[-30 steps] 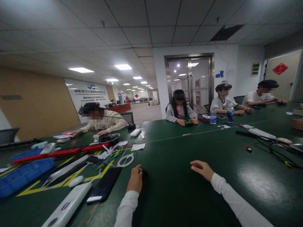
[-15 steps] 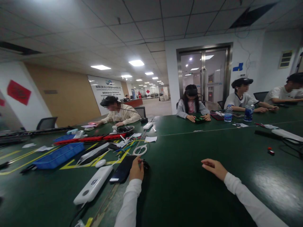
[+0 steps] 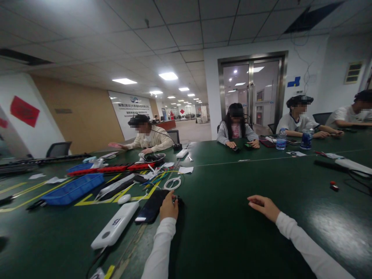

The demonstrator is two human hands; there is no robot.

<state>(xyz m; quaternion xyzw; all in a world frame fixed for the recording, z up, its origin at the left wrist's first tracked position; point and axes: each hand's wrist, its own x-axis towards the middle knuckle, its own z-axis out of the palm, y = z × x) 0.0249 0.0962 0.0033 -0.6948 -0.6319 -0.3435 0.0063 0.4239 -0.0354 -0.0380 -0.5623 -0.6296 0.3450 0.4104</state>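
My left hand [image 3: 169, 207] is closed at the right edge of a dark smartphone [image 3: 152, 207] lying on the green table. A small black thing [image 3: 180, 200] shows at its fingers, mostly hidden, and I cannot make out what it is. To the left of the phone is a long white device [image 3: 116, 226] with a round grey spot and a cable. My right hand [image 3: 264, 207] is held over the table on the right, fingers stretched out and slightly bent, with nothing in them.
A blue tray [image 3: 74, 190], a coiled white cable [image 3: 172, 183] and a white round case [image 3: 124, 199] lie on the left. Co-workers sit across the green table [image 3: 215, 228]. Water bottles [image 3: 281, 139] stand at the back right, and a small red-and-black part [image 3: 334, 186] lies nearer.
My hands have hardly moved. The co-worker at the left has drawn a hand back from a pink thing. The co-worker opposite has moved their hands apart, a dark object by one.
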